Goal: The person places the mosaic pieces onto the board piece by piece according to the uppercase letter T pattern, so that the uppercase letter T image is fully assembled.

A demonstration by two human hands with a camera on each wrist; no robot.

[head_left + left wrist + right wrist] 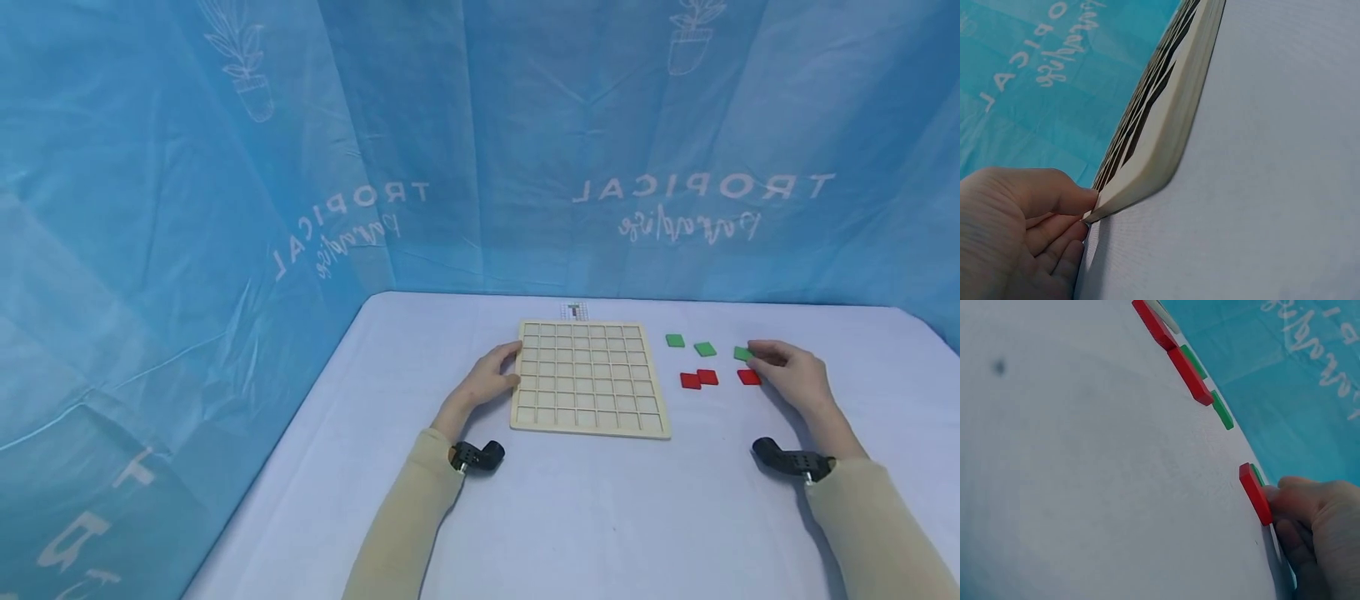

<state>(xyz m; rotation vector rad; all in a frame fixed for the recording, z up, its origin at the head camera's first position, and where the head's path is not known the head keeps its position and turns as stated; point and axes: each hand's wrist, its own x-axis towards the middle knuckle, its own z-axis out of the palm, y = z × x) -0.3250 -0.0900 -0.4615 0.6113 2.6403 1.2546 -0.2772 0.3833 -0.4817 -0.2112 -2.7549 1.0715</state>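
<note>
A pale wooden grid board (590,379) lies on the table, with no tiles in its cells. My left hand (491,375) rests at the board's left edge, thumb and index finger spread apart along it. In the left wrist view the thumb (1072,197) meets the board's side near a corner, other fingers below. To the board's right, my right hand (798,375) pinches a green square tile (742,354) between thumb and index finger, still low at the table. A red square tile (748,377) lies just in front of it and partly covers the fingertips in the right wrist view.
Two more green tiles (675,341) lie between the board and my right hand. Nearer me are two red tiles (691,381) that touch. A small card with a coloured grid pattern (574,311) lies behind the board. Blue printed curtains (525,233) border the white table.
</note>
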